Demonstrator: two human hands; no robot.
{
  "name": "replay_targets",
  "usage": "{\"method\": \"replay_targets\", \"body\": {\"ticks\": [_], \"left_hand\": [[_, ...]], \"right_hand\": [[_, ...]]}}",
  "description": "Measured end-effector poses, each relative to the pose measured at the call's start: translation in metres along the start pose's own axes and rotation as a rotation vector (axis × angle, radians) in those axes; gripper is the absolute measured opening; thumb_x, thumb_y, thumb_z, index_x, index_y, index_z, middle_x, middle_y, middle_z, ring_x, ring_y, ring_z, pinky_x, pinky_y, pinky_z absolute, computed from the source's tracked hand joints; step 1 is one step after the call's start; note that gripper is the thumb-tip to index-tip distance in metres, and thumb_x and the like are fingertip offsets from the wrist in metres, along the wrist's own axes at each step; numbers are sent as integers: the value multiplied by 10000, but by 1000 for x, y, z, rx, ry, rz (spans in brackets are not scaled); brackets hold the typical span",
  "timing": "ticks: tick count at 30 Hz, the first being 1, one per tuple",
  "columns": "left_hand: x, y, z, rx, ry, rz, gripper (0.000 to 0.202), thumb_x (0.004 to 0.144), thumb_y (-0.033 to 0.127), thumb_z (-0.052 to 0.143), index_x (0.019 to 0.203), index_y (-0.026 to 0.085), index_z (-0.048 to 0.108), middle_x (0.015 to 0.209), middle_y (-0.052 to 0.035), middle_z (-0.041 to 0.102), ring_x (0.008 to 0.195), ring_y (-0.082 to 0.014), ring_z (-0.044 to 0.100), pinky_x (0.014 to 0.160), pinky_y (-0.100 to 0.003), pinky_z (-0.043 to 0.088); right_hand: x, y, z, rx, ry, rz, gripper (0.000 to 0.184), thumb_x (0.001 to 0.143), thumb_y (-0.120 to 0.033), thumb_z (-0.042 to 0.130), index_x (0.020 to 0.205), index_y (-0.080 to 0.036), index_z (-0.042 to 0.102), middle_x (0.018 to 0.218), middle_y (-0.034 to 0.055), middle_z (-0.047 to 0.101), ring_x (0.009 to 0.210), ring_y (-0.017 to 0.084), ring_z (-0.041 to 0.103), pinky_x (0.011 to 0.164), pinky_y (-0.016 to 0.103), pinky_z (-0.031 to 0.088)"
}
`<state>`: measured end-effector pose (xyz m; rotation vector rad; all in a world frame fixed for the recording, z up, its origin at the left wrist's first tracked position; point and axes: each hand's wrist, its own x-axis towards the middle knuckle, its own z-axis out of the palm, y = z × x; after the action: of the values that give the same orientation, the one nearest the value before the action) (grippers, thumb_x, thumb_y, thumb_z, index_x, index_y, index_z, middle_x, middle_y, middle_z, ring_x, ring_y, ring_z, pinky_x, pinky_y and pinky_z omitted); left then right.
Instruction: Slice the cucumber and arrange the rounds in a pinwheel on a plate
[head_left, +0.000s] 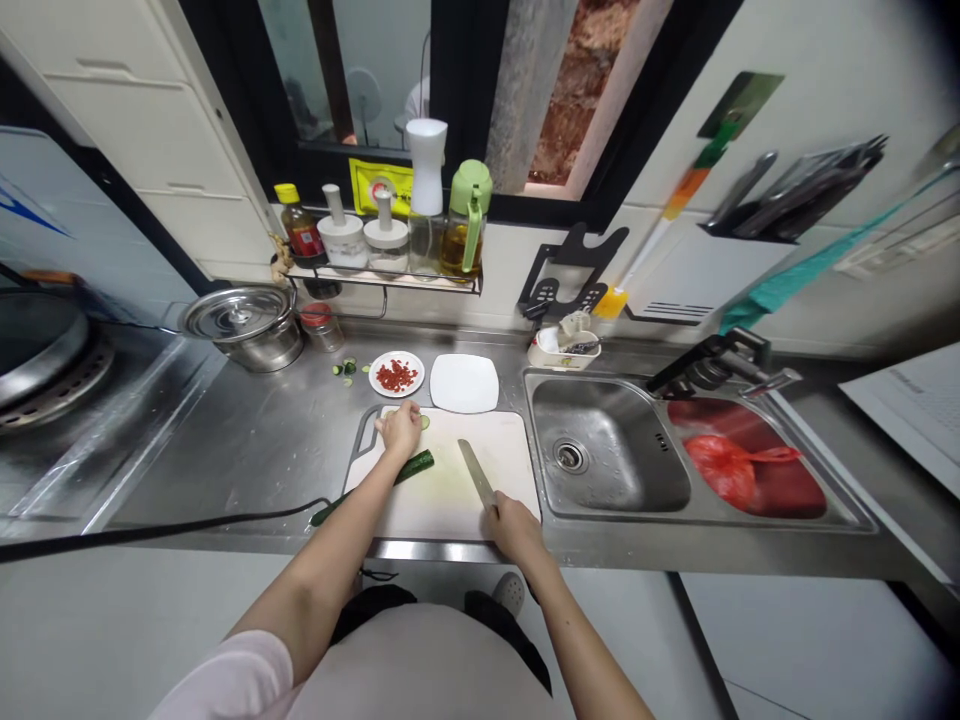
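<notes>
Lying slantwise just nearer the body than the left grip (400, 428), the cucumber (415, 466) passes under the left forearm, which hides its middle; one end shows on the board (517, 465) to the right of that arm, and the other sticks out past the board's left edge. A pale slice (425, 422) lies just right of the left grip. The left grip has its fingers bunched low over the far left part of the board; whether they pinch anything I cannot tell. The right grip (516, 530), at the board's near edge, is closed around the handle of a knife (476, 473). From that grip the blade points away from the body and slightly left, over the board.

Beyond the left grip, a round plate (420, 374) holds chopped red bits (396, 376), with green scraps (349, 367) on the table (247, 440) to its left. A square plate (465, 383) sits ahead of both grips, right of the round one. Farther out, ahead and left of the left grip, stand a red-topped jar (322, 328) and a lidded pot (270, 345). A rack (337, 272) of bottles and jars hangs beyond the plates. To the right of the right grip is the sink (611, 410), with a red bag (724, 475) in its farther basin.
</notes>
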<state>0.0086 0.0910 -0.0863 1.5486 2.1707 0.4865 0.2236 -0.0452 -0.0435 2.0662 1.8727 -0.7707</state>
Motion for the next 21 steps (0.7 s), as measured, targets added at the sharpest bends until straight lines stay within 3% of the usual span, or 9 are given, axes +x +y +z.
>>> {"method": "replay_targets", "body": {"ticks": [11, 16, 21], "left_hand": [[7, -3, 7, 126, 37, 105, 227, 867, 190, 472, 986, 243, 657, 1032, -90, 684, 1050, -278, 535, 897, -421, 278], [7, -5, 9, 136, 80, 79, 208, 883, 280, 492, 892, 238, 695, 1109, -114, 628, 1102, -313, 476, 922, -464, 294], [5, -5, 3, 53, 72, 10, 192, 865, 292, 535, 948, 268, 706, 1123, -98, 615, 1117, -312, 482, 944, -473, 318]], "right_hand": [[-1, -1, -4, -16, -16, 7, 294, 920, -232, 367, 1089, -180, 602, 1052, 131, 697, 976, 236, 651, 729, 296, 407], [-2, -1, -3, -14, -7, -2, 295, 920, -231, 361, 1080, -179, 604, 1042, 133, 700, 968, 243, 655, 727, 304, 409], [-1, -1, -2, -16, -5, -2, 286, 927, -241, 365, 1072, -179, 603, 1043, 133, 702, 968, 241, 657, 719, 299, 405]]}}
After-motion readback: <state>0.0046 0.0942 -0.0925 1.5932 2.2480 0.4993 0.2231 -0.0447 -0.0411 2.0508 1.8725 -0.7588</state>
